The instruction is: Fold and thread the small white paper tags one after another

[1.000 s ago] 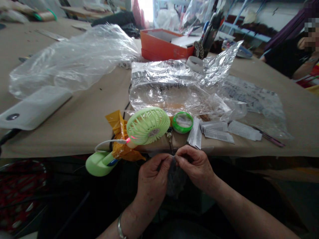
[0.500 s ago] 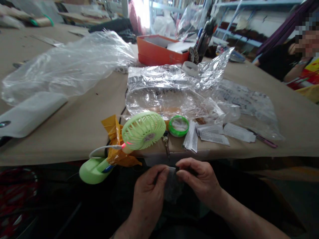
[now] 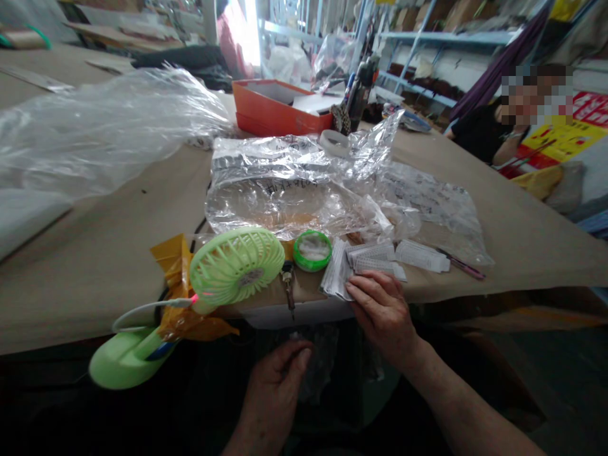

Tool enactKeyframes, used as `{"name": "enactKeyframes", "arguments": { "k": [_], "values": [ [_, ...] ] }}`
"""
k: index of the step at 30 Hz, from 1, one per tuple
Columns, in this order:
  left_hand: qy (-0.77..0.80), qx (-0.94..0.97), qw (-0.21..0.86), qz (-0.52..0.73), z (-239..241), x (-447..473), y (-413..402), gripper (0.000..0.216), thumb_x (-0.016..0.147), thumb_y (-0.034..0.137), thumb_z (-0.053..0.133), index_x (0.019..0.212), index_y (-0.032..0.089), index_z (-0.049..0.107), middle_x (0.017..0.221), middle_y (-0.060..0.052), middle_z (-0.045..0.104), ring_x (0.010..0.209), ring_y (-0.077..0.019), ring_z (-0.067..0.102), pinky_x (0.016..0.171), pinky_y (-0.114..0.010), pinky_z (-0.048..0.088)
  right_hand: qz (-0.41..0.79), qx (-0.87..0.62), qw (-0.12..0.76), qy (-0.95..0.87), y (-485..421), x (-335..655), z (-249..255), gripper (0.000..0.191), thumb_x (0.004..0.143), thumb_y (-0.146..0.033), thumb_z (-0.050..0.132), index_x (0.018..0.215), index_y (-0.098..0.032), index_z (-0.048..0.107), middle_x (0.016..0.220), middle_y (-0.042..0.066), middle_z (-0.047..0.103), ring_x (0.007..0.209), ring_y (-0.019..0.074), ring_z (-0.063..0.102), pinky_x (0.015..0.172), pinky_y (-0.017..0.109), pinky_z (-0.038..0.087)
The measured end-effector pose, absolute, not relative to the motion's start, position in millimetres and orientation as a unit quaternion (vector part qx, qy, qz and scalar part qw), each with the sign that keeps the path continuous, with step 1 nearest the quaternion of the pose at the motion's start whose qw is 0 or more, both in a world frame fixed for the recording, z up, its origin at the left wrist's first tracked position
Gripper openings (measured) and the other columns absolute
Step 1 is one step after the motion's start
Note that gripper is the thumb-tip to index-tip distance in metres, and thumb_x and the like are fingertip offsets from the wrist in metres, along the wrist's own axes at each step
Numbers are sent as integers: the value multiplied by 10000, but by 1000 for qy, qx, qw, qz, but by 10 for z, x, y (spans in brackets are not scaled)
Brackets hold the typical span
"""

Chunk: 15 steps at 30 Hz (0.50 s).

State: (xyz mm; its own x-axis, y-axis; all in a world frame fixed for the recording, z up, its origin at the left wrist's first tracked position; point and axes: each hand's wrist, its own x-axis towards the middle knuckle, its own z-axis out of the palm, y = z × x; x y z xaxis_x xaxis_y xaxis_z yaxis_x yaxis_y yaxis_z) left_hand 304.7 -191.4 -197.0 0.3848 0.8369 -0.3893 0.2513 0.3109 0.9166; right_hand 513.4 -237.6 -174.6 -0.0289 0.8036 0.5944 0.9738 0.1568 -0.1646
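My left hand (image 3: 278, 386) is low in front of the table edge, thumb and forefinger pinched on a thin clear plastic bag (image 3: 322, 364) that hangs down in the dark below. My right hand (image 3: 386, 310) reaches over the table edge, its fingers stretched out and its fingertips touching the near end of a fanned stack of printed paper labels (image 3: 336, 269). The thumb's tip is mostly hidden under the fingers. More label stacks (image 3: 373, 253) lie just beyond that hand. Left of them stand a round green tub (image 3: 312, 251) with whitish content and a small pointed metal tool (image 3: 288, 288).
A green fan (image 3: 237, 266) with a white cable leans over the table edge by brown tape (image 3: 173, 259). Clear plastic bags (image 3: 285, 183), a tape roll (image 3: 334, 143) and an orange box (image 3: 280, 117) lie behind. A pink pen (image 3: 468, 268) is at right. Another person (image 3: 479, 136) sits beyond.
My right hand has left the spot beside my left hand and moved up to the labels. My left hand keeps its pinch on the bag, a little lower. The view has shifted right.
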Motion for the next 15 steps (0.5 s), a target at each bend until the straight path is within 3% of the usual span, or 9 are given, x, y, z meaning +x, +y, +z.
{"name": "enactKeyframes", "arguments": {
  "k": [3, 6, 10, 15],
  "values": [
    [478, 540, 656, 222, -1897, 3132, -1944, 125, 700, 273, 645, 670, 189, 733, 680, -37, 717, 688, -189, 627, 630, -241, 472, -112, -622, 359, -687, -2402, 5172, -1687, 218, 862, -125, 538, 1015, -215, 666, 992, 49, 698, 1038, 220, 567, 917, 435, 447],
    [437, 449, 755, 194, -1805, 3260, -1994, 150, 711, 302, 684, 700, 158, 724, 683, -63, 711, 688, -184, 629, 636, -246, 474, -88, -601, 402, -686, -2487, 5150, -1598, 201, 841, -104, 561, 972, -218, 663, 950, 44, 694, 1019, 212, 577, 894, 425, 472],
    [339, 208, 897, 192, -1668, 3459, -2048, 287, 772, 409, 657, 839, 132, 695, 755, -77, 701, 677, -162, 637, 642, -267, 502, -66, -558, 382, -734, -2685, 4967, -1546, 151, 832, -117, 568, 939, -186, 649, 934, 48, 691, 1031, 217, 566, 936, 446, 446],
    [302, 170, 915, 206, -1631, 3620, -2023, 172, 734, 256, 728, 799, 103, 686, 693, -25, 657, 569, -61, 562, 515, -140, 426, -62, -532, 342, -772, -2808, 4852, -1550, 144, 865, -133, 519, 914, -180, 646, 887, 28, 695, 987, 183, 581, 952, 391, 437]
  ]
}}
